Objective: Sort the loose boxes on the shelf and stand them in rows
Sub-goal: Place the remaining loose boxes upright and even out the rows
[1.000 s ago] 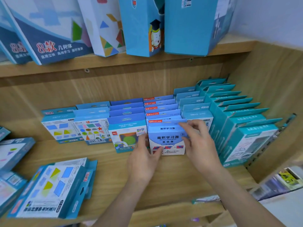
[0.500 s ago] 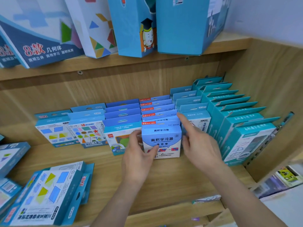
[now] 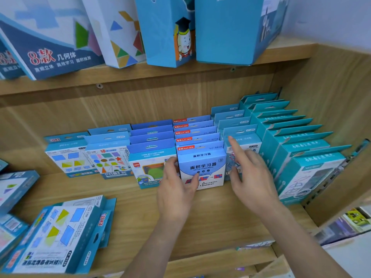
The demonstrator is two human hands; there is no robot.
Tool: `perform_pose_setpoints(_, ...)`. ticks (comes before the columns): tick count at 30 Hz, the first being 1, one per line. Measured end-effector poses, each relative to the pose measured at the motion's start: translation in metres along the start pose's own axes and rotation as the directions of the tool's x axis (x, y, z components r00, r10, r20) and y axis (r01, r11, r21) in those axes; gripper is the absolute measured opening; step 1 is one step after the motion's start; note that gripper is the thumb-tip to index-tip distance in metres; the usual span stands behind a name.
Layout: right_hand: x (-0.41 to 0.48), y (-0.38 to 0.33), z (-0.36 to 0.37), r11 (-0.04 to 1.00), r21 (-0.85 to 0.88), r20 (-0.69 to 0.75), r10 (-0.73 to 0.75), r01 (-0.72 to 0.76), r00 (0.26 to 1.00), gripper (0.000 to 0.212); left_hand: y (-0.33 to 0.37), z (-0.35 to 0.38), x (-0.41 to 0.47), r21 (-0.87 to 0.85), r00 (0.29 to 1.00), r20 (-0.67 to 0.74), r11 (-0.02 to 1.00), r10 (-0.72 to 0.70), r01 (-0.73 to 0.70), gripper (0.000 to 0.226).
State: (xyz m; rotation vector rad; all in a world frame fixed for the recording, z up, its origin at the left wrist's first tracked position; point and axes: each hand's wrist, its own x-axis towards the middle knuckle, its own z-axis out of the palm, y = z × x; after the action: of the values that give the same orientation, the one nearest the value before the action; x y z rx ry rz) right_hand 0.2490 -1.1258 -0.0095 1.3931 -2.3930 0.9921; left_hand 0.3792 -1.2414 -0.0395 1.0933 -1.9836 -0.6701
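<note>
Several rows of blue boxes stand on the wooden shelf. The front box of the middle row is light blue and white with Chinese print. My left hand grips its left edge, thumb on the front face and fingers along the side. To the right of that box my right hand hovers with its fingers spread and the index finger pointing up at the neighbouring row; it holds nothing. Loose boxes lie flat at the lower left of the shelf.
Teal boxes fill the right end of the shelf up to the side wall. More boxes lie at the far left. Large boxes stand on the upper shelf. Bare shelf board lies in front of the rows.
My right hand has let go of the front box and lifted off to its right, index finger now pointing. The box has been pushed back against its row. The left hand stays on it.
</note>
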Motion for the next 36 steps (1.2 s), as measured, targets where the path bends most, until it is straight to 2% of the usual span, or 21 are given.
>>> perform_pose_setpoints(3, -0.005, 0.001, 0.004, 0.997, -0.019, -0.024, -0.079, 0.078, 0.997, 0.068, -0.002, 0.002, 0.000, 0.128, 0.991, -0.015, 0.983, 0.136, -0.133, 0.071)
perform_pose_setpoints(5, -0.007, -0.002, 0.008, 0.990, -0.050, -0.002, -0.134, 0.133, 0.991, 0.060, -0.004, -0.001, -0.002, 0.242, 0.962, 0.027, 0.932, 0.270, -0.268, 0.082)
perform_pose_setpoints(7, -0.009, -0.003, 0.011, 0.985, -0.090, 0.029, -0.147, 0.149, 0.989, 0.057, -0.008, -0.004, -0.002, 0.327, 0.939, 0.054, 0.882, 0.340, -0.338, 0.086)
perform_pose_setpoints(9, -0.010, -0.003, 0.013, 0.986, -0.100, 0.049, -0.131, 0.135, 0.990, 0.059, -0.012, -0.004, 0.000, 0.350, 0.939, 0.079, 0.873, 0.335, -0.341, 0.079)
perform_pose_setpoints(14, -0.010, -0.008, 0.009, 0.993, -0.100, 0.073, -0.059, 0.066, 0.996, 0.059, -0.002, -0.007, 0.009, 0.465, 0.953, 0.219, 0.837, 0.208, -0.289, 0.075)
perform_pose_setpoints(17, -0.010, -0.018, 0.002, 0.996, -0.084, 0.087, 0.025, -0.018, 0.996, 0.057, 0.003, -0.019, 0.012, 0.430, 0.938, 0.298, 0.852, 0.178, -0.299, 0.071)
perform_pose_setpoints(19, -0.013, -0.023, 0.001, 0.994, -0.092, 0.039, 0.054, -0.050, 0.998, 0.059, 0.003, -0.040, 0.009, 0.399, 0.934, 0.305, 0.866, 0.185, -0.302, 0.075)
perform_pose_setpoints(22, -0.019, -0.038, 0.006, 0.994, -0.088, -0.078, 0.065, -0.072, 0.995, 0.060, -0.005, -0.087, -0.005, 0.336, 0.921, 0.269, 0.868, 0.283, -0.365, 0.058)
perform_pose_setpoints(26, -0.030, -0.081, 0.027, 0.998, 0.067, -0.083, -0.001, 0.007, 0.997, 0.047, -0.046, -0.156, -0.026, 0.315, 0.912, 0.193, 0.858, 0.361, -0.406, 0.022)
perform_pose_setpoints(28, -0.041, -0.109, 0.044, 0.974, 0.227, 0.026, 0.014, -0.020, 1.000, 0.043, -0.073, -0.190, -0.033, 0.293, 0.931, 0.157, 0.885, 0.328, -0.362, 0.011)
perform_pose_setpoints(31, -0.058, -0.153, 0.076, 0.892, 0.430, 0.270, 0.022, -0.141, 0.963, 0.052, -0.114, -0.237, -0.041, 0.318, 0.949, 0.113, 0.894, 0.296, -0.316, 0.012)
perform_pose_setpoints(33, -0.069, -0.182, 0.096, 0.840, 0.479, 0.436, 0.026, -0.257, 0.899, 0.046, -0.145, -0.261, -0.046, 0.328, 0.953, 0.149, 0.896, 0.262, -0.298, 0.024)
perform_pose_setpoints(36, -0.082, -0.221, 0.121, 0.780, 0.447, 0.633, 0.069, -0.437, 0.771, 0.035, -0.187, -0.282, -0.054, 0.397, 0.918, 0.314, 0.845, 0.240, -0.357, 0.058)
